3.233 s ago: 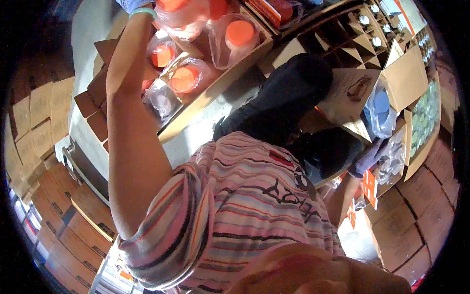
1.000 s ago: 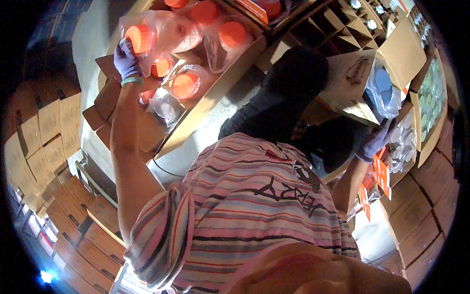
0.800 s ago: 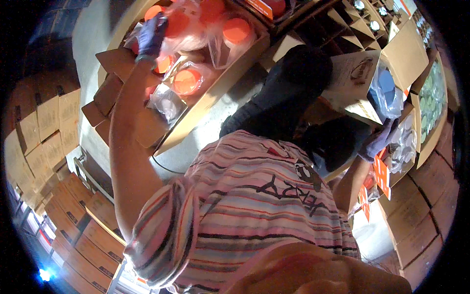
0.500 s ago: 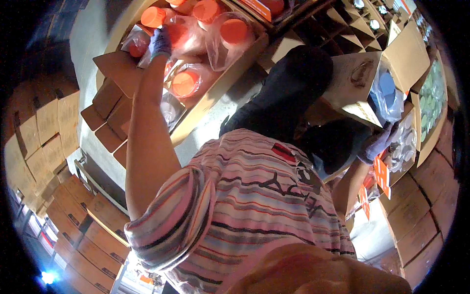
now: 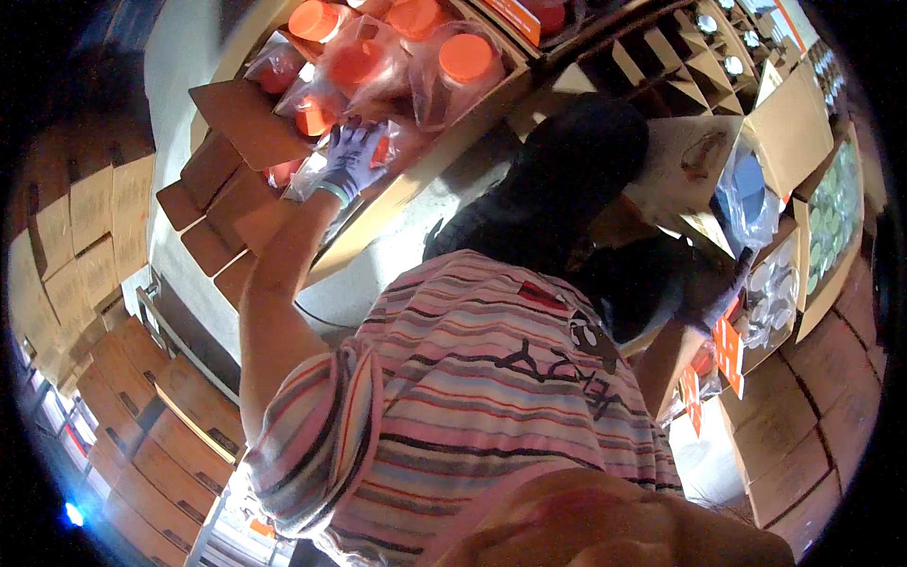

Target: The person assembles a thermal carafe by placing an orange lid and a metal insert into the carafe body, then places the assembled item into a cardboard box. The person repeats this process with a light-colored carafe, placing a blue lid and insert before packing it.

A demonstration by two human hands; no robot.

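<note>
My left hand point(image 5: 355, 159), in a pale purple glove, lies with its fingers spread over an orange-lidded container point(image 5: 381, 151) wrapped in clear plastic. Whether it grips the lid is hard to see. Beside it in the same open carton point(image 5: 423, 165) are more orange-lidded containers point(image 5: 466, 59), several of them bagged. On the right, my gloved right hand point(image 5: 710, 300) is in shadow beside my dark-trousered leg. It is near a bagged blue item point(image 5: 746, 184) and a box of clear round-topped pieces point(image 5: 773, 288); its fingers are mostly hidden.
Cardboard flaps point(image 5: 241, 128) stick out left of the carton. Divided cartons point(image 5: 661, 57) with a few bottles stand at the upper right, beside a box of green-topped items point(image 5: 831, 213). Stacked brown cartons point(image 5: 142, 406) line the left side. Orange-and-white signs point(image 5: 727, 354) stand near my right forearm.
My left hand has come back from the carton's far left side to the nearer orange-lidded container. My right hand has shifted slightly down and left, into shadow.
</note>
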